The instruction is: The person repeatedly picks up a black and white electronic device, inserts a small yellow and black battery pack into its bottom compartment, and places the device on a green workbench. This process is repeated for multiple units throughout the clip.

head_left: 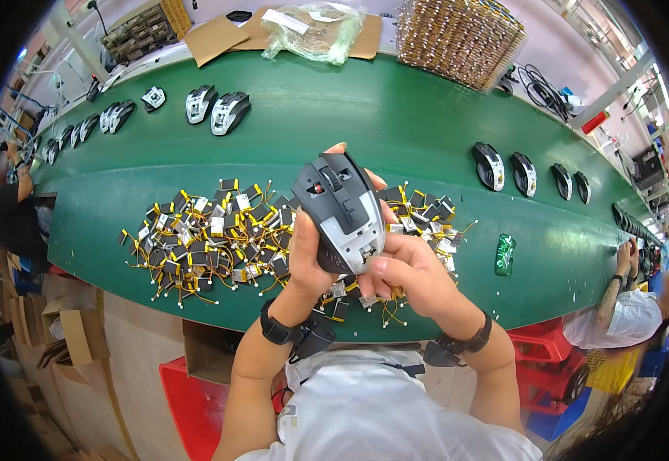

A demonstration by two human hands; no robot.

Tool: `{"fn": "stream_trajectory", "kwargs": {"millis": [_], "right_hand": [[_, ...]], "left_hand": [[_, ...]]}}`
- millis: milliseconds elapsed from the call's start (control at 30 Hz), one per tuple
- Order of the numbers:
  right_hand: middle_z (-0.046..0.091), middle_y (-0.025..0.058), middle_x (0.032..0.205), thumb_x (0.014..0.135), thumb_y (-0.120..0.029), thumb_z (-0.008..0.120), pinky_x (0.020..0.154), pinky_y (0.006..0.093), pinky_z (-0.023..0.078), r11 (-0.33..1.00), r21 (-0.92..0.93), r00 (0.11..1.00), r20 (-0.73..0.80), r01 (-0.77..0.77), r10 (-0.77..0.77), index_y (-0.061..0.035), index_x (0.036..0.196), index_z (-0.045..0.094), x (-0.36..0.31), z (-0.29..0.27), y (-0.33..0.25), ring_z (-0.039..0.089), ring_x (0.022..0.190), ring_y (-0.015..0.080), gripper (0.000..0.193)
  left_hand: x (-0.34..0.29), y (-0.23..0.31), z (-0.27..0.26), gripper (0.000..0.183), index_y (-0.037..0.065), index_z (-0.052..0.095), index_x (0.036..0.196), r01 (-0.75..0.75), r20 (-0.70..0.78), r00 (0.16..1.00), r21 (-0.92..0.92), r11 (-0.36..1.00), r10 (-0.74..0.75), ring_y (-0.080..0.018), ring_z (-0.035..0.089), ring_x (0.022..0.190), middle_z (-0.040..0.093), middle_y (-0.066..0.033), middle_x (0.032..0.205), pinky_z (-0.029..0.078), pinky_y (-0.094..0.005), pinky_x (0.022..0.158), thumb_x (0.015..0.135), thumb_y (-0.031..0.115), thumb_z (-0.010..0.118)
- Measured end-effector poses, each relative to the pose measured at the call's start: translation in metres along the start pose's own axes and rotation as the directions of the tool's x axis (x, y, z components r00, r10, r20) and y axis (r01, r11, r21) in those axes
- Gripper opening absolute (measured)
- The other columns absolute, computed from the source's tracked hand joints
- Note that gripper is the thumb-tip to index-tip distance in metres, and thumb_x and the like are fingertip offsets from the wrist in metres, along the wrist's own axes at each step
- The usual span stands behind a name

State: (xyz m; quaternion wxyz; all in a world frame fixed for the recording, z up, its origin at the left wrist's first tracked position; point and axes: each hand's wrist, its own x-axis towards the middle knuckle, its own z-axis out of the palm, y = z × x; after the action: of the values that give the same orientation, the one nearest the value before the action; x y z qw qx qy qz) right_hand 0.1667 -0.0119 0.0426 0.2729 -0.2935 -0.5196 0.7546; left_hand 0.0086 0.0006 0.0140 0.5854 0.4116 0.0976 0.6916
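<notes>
Assembly workshop: long green bench [334, 104] (co-workers [628, 319] alongside).

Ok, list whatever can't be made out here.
All in the head view:
- Partly built mouse: underside faces away from the camera.
- Left hand: palm mostly hidden behind that mouse.
- Batteries: lower ones buried under others.
- Far-right row of mice: too small and crowded to count.

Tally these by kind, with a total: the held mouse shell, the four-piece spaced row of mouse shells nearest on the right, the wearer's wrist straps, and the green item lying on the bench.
Black-and-grey plastic mouse shell, held: 1
Black-and-white plastic mouse shells, spaced row: 4
Black wrist straps: 2
Small shiny green item: 1
Total: 8
</notes>
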Motion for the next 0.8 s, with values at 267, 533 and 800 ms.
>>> {"fn": "stream_trajectory", "kwargs": {"millis": [267, 533, 800], "right_hand": [[0.067, 0.0044, 0.079, 0.097, -0.017, 0.053, 0.058, 0.0217, 0.040, 0.998, 0.058, 0.999, -0.025, 0.031, -0.030, -0.0003, 0.104, 0.059, 0.000, 0.006, 0.007, 0.050, 0.061, 0.0055, 0.019], [0.065, 0.0033, 0.078, 0.097, -0.021, 0.055, 0.059, 0.0222, 0.041, 0.997, 0.070, 0.999, -0.025, -0.018, 0.020, 0.0001, 0.108, 0.060, 0.003, 0.001, 0.017, 0.053, 0.065, 0.0059, 0.024], [0.066, 0.0083, 0.102, 0.089, -0.005, 0.070, 0.076, 0.0252, 0.050, 0.938, 0.182, 0.899, -0.385, 0.294, -0.207, -0.0011, 0.125, 0.054, -0.007, -0.021, 0.017, 0.059, 0.084, 0.0099, 0.039]], "left_hand": [[-0.003, 0.003, 0.001, 0.095, 0.008, 0.015, 0.154, -0.009, 0.005, 1.000, 0.077, 0.997, 0.009, -0.0286, 0.063, 0.092, 0.051, -0.0217, 0.121, 0.055, -0.0372, 0.075, 0.090, 0.071, 0.047], [-0.006, 0.002, 0.001, 0.093, 0.007, 0.016, 0.153, -0.032, -0.007, 0.999, 0.081, 0.996, 0.032, -0.0286, 0.062, 0.092, 0.051, -0.0212, 0.121, 0.054, -0.0379, 0.076, 0.091, 0.069, 0.048], [-0.002, -0.002, -0.008, 0.082, 0.008, 0.017, 0.153, -0.028, -0.051, 0.998, 0.073, 0.997, 0.032, -0.0297, 0.063, 0.096, 0.052, -0.0191, 0.125, 0.055, -0.0403, 0.080, 0.097, 0.064, 0.041]]}}
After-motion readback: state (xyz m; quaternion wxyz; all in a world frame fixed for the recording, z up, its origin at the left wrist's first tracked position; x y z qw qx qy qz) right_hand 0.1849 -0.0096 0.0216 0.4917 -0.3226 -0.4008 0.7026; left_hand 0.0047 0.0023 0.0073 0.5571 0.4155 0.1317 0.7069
